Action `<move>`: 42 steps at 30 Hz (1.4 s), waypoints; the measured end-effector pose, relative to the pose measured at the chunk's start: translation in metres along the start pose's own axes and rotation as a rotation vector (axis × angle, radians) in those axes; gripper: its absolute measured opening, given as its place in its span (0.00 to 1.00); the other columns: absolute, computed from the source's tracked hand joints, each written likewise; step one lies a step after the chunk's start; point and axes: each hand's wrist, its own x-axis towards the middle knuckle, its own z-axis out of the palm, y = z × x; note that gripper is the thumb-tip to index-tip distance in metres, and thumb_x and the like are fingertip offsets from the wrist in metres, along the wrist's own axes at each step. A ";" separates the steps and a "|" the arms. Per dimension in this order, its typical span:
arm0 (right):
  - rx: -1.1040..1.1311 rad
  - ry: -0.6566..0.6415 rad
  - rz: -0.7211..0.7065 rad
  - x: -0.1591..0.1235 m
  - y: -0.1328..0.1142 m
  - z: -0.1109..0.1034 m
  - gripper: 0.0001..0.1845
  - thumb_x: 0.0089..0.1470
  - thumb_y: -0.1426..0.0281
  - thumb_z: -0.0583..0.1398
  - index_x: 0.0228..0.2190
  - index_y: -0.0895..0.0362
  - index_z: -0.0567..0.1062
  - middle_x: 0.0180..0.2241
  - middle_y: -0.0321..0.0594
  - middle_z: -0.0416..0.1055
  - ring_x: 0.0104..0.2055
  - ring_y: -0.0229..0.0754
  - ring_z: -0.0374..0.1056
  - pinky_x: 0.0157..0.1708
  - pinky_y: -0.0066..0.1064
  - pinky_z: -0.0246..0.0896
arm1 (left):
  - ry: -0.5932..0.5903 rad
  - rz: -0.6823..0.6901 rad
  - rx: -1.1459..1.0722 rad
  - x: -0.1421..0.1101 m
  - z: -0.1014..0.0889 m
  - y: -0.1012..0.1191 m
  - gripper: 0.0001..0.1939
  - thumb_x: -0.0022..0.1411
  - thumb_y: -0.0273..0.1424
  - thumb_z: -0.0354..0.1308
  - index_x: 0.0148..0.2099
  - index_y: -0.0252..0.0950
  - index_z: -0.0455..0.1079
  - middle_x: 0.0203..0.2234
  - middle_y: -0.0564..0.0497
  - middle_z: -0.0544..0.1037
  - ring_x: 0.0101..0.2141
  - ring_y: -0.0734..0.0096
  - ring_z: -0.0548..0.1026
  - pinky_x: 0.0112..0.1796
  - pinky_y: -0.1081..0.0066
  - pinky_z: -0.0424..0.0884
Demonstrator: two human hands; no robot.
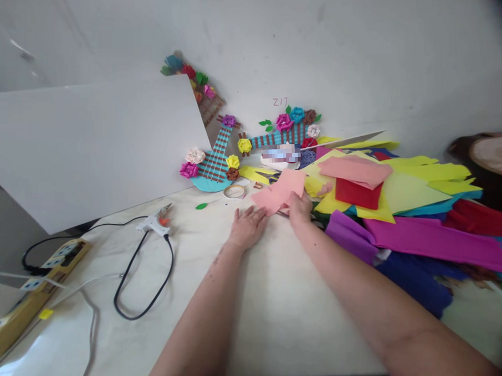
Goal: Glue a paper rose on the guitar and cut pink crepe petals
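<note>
A pink sheet [278, 191], crepe paper or felt by its look, lies folded or overlapping between my hands. My right hand [299, 207] grips its right edge, thumb on top and the other fingers mostly hidden. At its lower left corner rests my left hand [248, 228], flat on the table with fingers stretched out and fingertips touching the sheet. Just behind the sheet are dark-handled scissors [269, 176], partly covered. A roll of tape [234, 192] lies to the left, beyond my left hand.
A heap of coloured sheets [427, 230] covers the right side. At the left are a glue gun [153, 223] with a looped black cord and a power strip [43, 291]. Flower-decorated guitar shapes [214, 170] lean at the back beside a large white board [95, 145].
</note>
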 end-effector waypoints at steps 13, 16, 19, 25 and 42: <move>-0.045 0.027 -0.084 -0.005 0.004 0.002 0.17 0.47 0.62 0.54 0.35 0.61 0.73 0.18 0.34 0.68 0.15 0.34 0.62 0.14 0.23 0.56 | 0.235 -0.392 -0.003 0.019 -0.007 -0.008 0.18 0.61 0.33 0.47 0.52 0.40 0.67 0.44 0.46 0.75 0.47 0.62 0.68 0.43 0.67 0.66; -0.053 0.029 -0.081 -0.006 0.003 0.002 0.18 0.47 0.62 0.54 0.35 0.60 0.74 0.17 0.34 0.68 0.16 0.36 0.63 0.15 0.24 0.56 | 0.223 -0.522 0.051 0.030 -0.015 -0.018 0.21 0.60 0.32 0.46 0.55 0.39 0.64 0.43 0.44 0.74 0.47 0.58 0.68 0.41 0.64 0.66; -0.044 0.015 -0.074 -0.007 0.003 0.002 0.19 0.47 0.61 0.54 0.35 0.61 0.74 0.17 0.34 0.68 0.15 0.36 0.63 0.15 0.25 0.56 | 0.202 -0.545 0.133 0.041 -0.018 -0.030 0.22 0.61 0.32 0.45 0.57 0.39 0.62 0.44 0.41 0.73 0.47 0.55 0.67 0.42 0.60 0.64; -0.038 0.006 -0.103 -0.007 0.003 0.003 0.20 0.46 0.60 0.55 0.36 0.60 0.74 0.18 0.34 0.68 0.15 0.35 0.63 0.15 0.25 0.56 | 0.197 -0.482 0.222 0.057 -0.007 -0.047 0.14 0.60 0.34 0.49 0.45 0.39 0.70 0.42 0.42 0.73 0.46 0.55 0.66 0.43 0.59 0.62; -0.032 -0.018 -0.075 -0.011 -0.002 0.003 0.19 0.45 0.61 0.55 0.35 0.60 0.73 0.20 0.34 0.69 0.14 0.34 0.61 0.13 0.24 0.55 | 0.296 -0.454 0.082 0.056 -0.003 -0.054 0.13 0.60 0.40 0.50 0.39 0.41 0.72 0.34 0.48 0.78 0.37 0.63 0.74 0.37 0.68 0.63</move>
